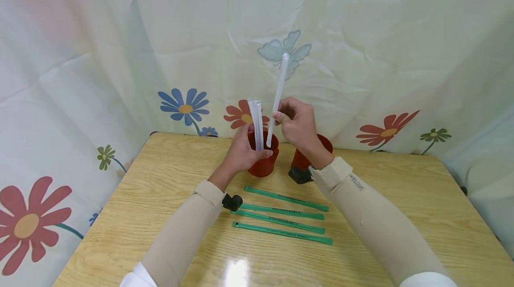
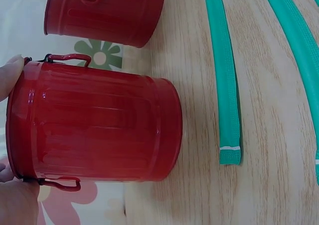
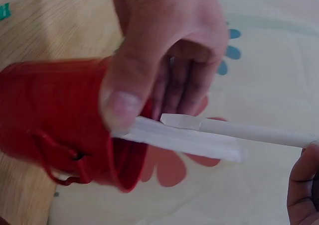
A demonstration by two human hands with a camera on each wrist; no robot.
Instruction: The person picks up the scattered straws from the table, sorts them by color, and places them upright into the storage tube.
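Note:
My left hand (image 1: 242, 151) grips a small red metal bucket (image 1: 262, 170) by its rim, thumb on the near side and fingertips on the far side. Several white paper-wrapped sticks (image 1: 256, 119) stand up out of this bucket, beside the left thumb. Above it, my right hand (image 1: 298, 122) pinches one more white paper-wrapped stick (image 1: 279, 84) near its lower part. That stick leans slightly right, its lower end right at the bucket's mouth. In the right wrist view its tip (image 3: 172, 119) overlaps the other sticks. Small handles (image 2: 62, 185) jut from the bucket's sides.
A second red bucket (image 1: 299, 160) stands to the right, partly hidden behind my right wrist. Several long green packets (image 1: 287, 197) with dark print lie side by side on the wooden table (image 1: 160, 180). A flowered curtain (image 1: 361, 55) hangs along the table's back edge.

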